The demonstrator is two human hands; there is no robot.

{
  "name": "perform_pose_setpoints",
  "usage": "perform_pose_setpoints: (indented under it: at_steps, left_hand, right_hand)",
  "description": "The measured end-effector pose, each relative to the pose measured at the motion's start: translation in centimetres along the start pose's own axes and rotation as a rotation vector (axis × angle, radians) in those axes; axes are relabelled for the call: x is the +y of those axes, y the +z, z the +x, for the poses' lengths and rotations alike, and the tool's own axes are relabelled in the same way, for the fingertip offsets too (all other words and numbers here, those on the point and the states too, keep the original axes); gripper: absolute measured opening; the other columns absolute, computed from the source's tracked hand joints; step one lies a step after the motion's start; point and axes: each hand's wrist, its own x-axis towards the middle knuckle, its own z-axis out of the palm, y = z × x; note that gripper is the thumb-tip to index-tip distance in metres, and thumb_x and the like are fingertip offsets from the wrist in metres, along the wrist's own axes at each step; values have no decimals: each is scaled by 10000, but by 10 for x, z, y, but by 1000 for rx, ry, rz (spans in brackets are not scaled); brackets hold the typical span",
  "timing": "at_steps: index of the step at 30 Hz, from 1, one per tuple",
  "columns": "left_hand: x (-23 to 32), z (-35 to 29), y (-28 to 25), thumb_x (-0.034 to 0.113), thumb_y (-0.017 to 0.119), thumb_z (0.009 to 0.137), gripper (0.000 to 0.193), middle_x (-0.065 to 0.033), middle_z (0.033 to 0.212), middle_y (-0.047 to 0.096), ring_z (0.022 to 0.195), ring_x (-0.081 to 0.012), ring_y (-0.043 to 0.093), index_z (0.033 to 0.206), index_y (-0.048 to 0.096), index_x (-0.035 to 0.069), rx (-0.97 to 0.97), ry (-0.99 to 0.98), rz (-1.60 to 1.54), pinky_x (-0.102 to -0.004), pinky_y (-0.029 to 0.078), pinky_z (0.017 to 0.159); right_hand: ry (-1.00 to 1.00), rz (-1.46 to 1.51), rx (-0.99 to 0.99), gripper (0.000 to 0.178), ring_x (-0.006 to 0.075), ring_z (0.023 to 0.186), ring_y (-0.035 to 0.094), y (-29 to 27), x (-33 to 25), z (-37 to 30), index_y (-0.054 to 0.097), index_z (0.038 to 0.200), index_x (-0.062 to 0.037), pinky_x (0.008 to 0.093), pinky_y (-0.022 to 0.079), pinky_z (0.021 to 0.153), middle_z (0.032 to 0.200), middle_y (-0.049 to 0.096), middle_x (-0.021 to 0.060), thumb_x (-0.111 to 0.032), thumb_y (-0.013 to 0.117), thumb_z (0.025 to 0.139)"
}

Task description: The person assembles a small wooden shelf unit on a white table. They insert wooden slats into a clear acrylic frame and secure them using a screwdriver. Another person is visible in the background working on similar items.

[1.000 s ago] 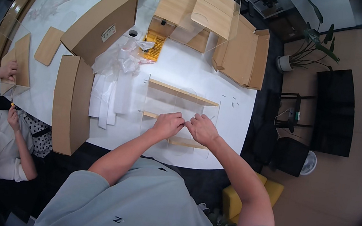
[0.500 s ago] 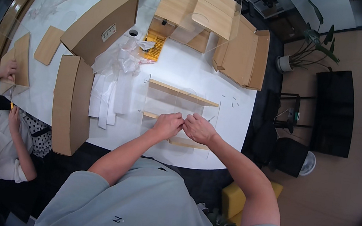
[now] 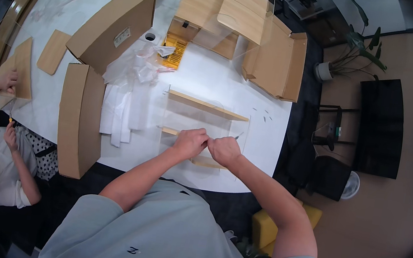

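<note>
My left hand (image 3: 191,143) and my right hand (image 3: 224,150) meet fingertip to fingertip over a shelf unit of wooden boards and clear panels lying on the white table. Both are closed, with fingers pinched together; whatever lies between them is too small or hidden to make out. One long wooden board (image 3: 209,106) runs across the unit beyond my hands. A second board (image 3: 170,131) shows left of my left hand, and a third board (image 3: 208,162) lies partly beneath my hands. Just past my right knuckles a thin grey sliver (image 3: 239,135) sticks up.
Several small metal pieces (image 3: 265,118) lie to the right. Cardboard boxes (image 3: 79,121), crumpled plastic wrap (image 3: 139,60) and a yellow tool set (image 3: 175,54) sit left and beyond. A wooden stand (image 3: 201,0) stands at the back. A co-worker (image 3: 9,163) holds a yellow-handled screwdriver at left.
My right hand has turned, its knuckles rolling over, while staying against my left. The left hand barely moves. The co-worker's screwdriver hand has shifted slightly.
</note>
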Motion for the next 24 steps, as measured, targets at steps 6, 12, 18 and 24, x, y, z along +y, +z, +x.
perform_pose_setpoints:
  at_steps: [6, 12, 18, 24]
  left_hand:
    - [3, 2, -3, 136, 720, 784, 56, -1, 834, 636, 745, -233, 663, 836, 735, 151, -49, 31, 11, -389, 547, 615]
    - [3, 2, -2, 159, 719, 806, 43, 0, 845, 636, 754, -228, 666, 841, 744, 157, -58, 27, 5, -385, 549, 624]
    - [5, 1, -3, 185, 718, 836, 41, -6, 846, 622, 752, -240, 659, 826, 706, 147, -30, -23, 1, -393, 543, 619]
    - [6, 2, -6, 193, 718, 846, 66, -10, 847, 618, 744, -246, 654, 824, 688, 139, -42, 10, 5, -396, 539, 615]
  right_hand:
    - [595, 745, -71, 279, 405, 848, 717, 16, -9, 18, 687, 905, 98, 484, 569, 765, 905, 706, 293, -156, 576, 871]
    - [439, 636, 155, 282, 450, 823, 693, 33, 4, 9, 684, 833, 96, 500, 559, 766, 878, 693, 312, -166, 589, 878]
    - [193, 312, 287, 254, 394, 747, 667, -9, 3, -24, 692, 799, -2, 489, 544, 697, 822, 688, 195, -186, 569, 925]
    - [27, 150, 242, 184, 358, 777, 657, -10, 11, -26, 600, 831, -43, 486, 526, 681, 821, 651, 161, -189, 549, 930]
